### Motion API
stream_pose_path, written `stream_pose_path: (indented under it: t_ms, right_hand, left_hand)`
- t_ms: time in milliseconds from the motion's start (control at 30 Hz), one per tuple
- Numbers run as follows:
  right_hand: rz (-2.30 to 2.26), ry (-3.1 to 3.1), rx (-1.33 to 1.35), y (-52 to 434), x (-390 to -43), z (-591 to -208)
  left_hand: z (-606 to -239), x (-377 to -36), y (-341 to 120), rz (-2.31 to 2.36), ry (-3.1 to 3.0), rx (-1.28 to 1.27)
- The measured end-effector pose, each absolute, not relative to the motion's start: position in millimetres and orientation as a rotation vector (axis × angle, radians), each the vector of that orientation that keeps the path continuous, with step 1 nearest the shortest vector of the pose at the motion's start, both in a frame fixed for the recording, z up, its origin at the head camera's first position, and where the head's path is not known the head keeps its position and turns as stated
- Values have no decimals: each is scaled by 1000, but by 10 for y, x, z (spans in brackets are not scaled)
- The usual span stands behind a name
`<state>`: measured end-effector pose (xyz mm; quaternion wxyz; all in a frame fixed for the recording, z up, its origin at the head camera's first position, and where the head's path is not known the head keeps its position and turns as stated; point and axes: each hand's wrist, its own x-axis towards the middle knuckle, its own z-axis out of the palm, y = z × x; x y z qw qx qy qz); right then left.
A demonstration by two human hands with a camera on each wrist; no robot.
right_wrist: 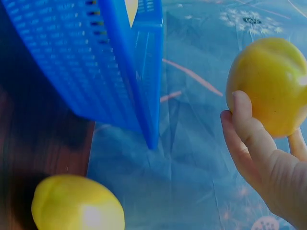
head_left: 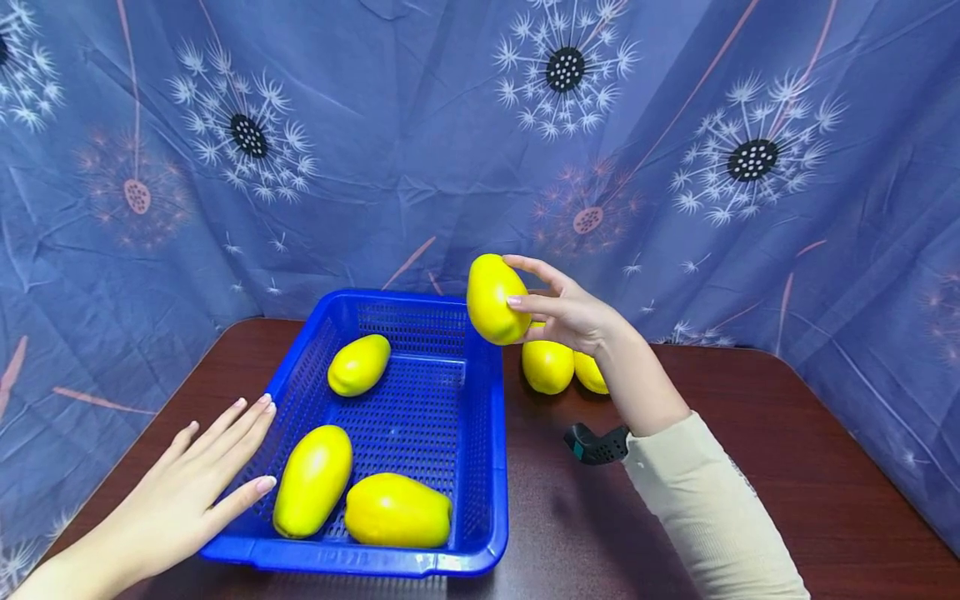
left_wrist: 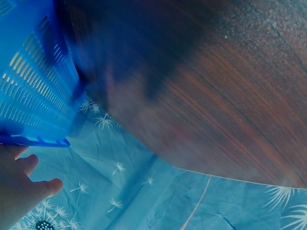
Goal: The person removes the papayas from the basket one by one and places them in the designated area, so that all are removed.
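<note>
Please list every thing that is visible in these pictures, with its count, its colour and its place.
basket: 1, blue, on the table, left of centre.
fruits in basket: 3, yellow, two near front, one near back.
held fruit: 1, yellow, above the basket's back right corner.
fruits on table: 2, yellow, right of the basket.
table: 1, dark brown.
backdrop cloth: 1, blue, dandelion print, behind.
left hand: flat against the basket's left wall.
right hand: grips the held fruit.
</note>
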<state>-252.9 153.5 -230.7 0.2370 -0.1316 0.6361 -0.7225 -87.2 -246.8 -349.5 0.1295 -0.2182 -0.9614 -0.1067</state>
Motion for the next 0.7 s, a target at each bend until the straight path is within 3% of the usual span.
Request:
stream_pose_path:
  t_ms: [700]
  right_hand:
    - [-2051,1833,-344,2178,-2427,-2147]
  left_hand:
    - [-3493,-876,-2469,-297,-2804,-622]
